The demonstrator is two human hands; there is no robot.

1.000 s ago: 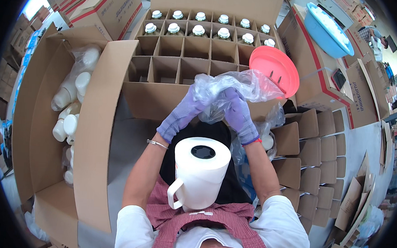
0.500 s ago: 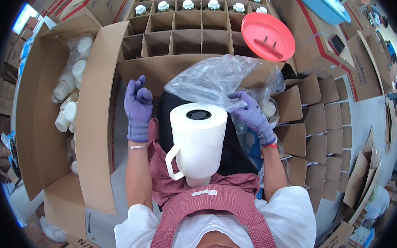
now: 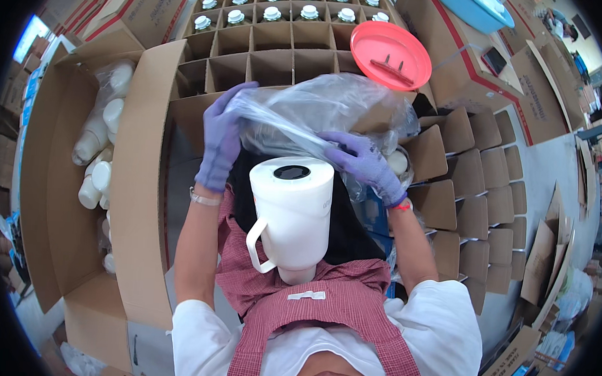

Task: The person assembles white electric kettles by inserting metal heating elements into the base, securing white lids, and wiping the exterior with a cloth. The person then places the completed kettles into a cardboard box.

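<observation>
A clear plastic bag (image 3: 312,105) is stretched between my two hands, both in purple gloves. My left hand (image 3: 220,139) is closed on the bag's left end, raised in front of the divided carton. The fingers of my right hand (image 3: 365,161) pinch its near edge on the right. Just below the bag, a white jug-shaped vessel with a side handle (image 3: 291,211) rests on my lap, against the red checked apron (image 3: 336,304). Its lid has a dark round centre; neither hand touches it.
Beyond the bag stands a divided carton (image 3: 272,65) with several white-capped bottles. A red plate (image 3: 390,46) with a dark object sits at its right corner. An open box (image 3: 144,200) holds white containers at left. Cardboard dividers (image 3: 475,173) and a phone (image 3: 494,60) are right.
My left hand, empty before, has moved up and right and taken hold of the bag's left end. The bag is now pulled wide between both hands.
</observation>
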